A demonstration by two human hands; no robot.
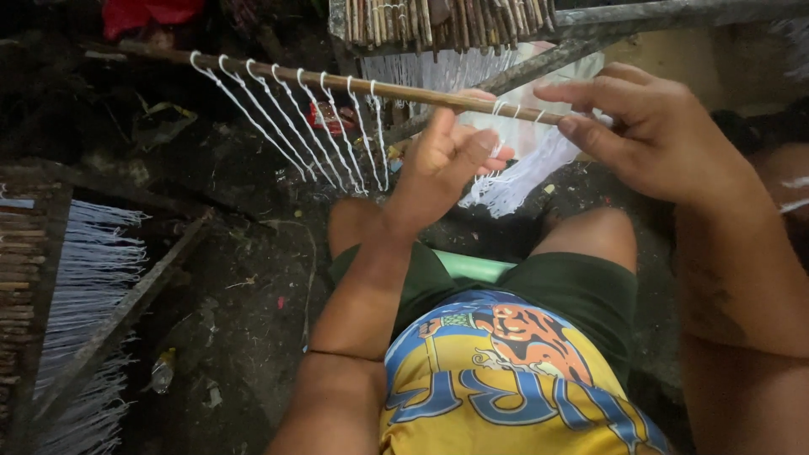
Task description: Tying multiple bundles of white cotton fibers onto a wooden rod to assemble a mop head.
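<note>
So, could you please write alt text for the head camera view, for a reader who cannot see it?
A seated person's left hand and right hand work white cords at a slanted wooden rod hung with white loops. Green shorts and a yellow shirt show below, above a dark littered floor.

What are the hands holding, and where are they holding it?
The left hand pinches white string just under the wooden stick. The right hand rests its fingers on the stick beside the string loops; a firm grip cannot be told.
</note>
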